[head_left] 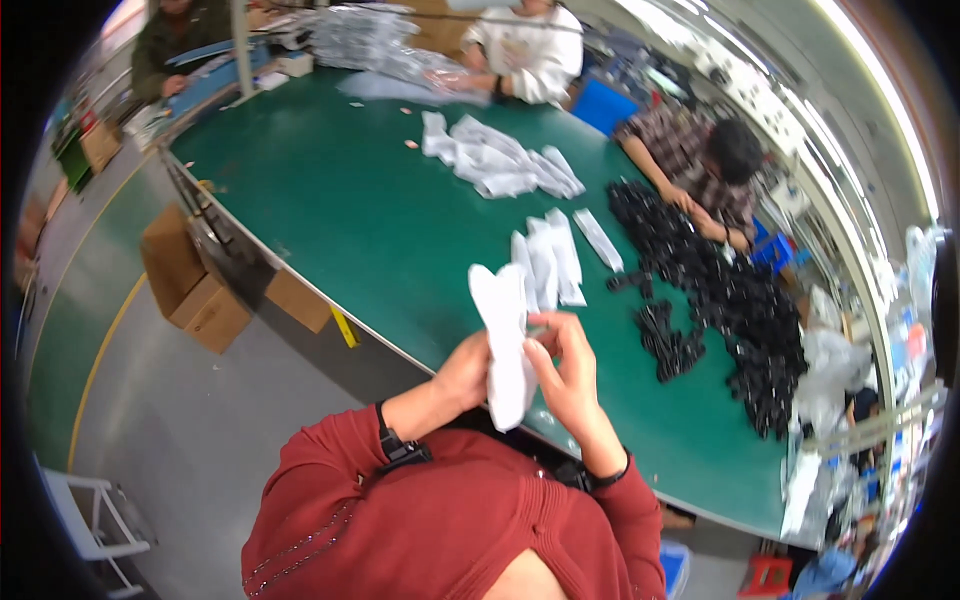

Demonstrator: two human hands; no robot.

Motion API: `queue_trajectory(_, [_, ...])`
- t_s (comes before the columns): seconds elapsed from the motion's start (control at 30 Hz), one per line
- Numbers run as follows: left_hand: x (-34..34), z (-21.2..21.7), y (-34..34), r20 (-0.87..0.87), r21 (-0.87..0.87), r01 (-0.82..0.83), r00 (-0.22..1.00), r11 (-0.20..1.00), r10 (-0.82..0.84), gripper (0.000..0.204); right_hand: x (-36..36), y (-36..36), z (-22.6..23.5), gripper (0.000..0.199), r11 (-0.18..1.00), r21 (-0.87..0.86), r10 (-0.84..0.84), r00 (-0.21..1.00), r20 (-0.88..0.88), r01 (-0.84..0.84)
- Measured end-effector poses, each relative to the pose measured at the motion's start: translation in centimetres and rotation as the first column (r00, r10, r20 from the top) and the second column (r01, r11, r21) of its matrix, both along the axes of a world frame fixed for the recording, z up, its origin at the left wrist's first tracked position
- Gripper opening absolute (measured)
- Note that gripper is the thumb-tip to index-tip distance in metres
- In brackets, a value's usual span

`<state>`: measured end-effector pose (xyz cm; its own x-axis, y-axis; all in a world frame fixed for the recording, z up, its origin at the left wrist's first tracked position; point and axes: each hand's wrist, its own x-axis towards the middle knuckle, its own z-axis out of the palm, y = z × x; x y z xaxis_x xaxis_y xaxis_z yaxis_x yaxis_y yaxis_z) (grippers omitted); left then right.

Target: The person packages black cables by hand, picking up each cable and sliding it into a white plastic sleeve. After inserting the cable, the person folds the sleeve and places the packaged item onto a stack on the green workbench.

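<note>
A long white plastic bag (507, 365) is held upright between my two hands, close to the table's near edge. My left hand (466, 370) grips its left side, fingers partly hidden behind it. On its right side, the thumb and fingers of my right hand (566, 365) pinch it. Whether anything is inside the bag cannot be made out. Just beyond my hands, several similar white bags (545, 258) lie side by side on the green table (330, 190). One more slim white bag (598, 240) rests to their right, apart from them.
A heap of black cables (715, 290) covers the table's right side, where a person in a checked shirt (690, 150) works. Farther back lie more white bags (500, 155) and clear plastic sheets (370, 45) near a person in white (525, 50). Cardboard boxes (195, 285) stand on the left floor.
</note>
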<state>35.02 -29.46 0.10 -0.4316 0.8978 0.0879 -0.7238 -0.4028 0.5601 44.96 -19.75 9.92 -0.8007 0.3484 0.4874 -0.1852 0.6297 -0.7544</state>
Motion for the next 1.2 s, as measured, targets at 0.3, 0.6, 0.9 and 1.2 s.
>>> queue_trajectory(0.3, [0.5,2.3,0.6,0.091,0.025,0.041,0.995,0.999,-0.043,0.061,2.8,2.9,0.0,0.011,0.966,0.050,-0.256,0.966,0.033,0.254])
queue_trajectory(0.6, [1.4,1.7,0.6,0.256,-0.078,0.089,0.964,0.993,-0.066,0.055,6.6,5.1,1.0,0.006,0.883,-0.091,-0.452,0.887,0.097,0.460])
queue_trajectory(0.9, [2.3,0.9,1.3,-0.121,-0.223,-0.002,0.992,0.975,-0.026,0.051,9.1,6.4,0.8,0.009,0.720,0.398,-0.516,0.822,-0.241,0.568])
queue_trajectory(1.2, [2.8,0.4,1.7,-0.270,-0.283,-0.050,0.962,0.958,-0.030,0.046,9.4,5.8,-0.3,0.007,0.824,0.362,-0.469,0.883,0.009,0.435])
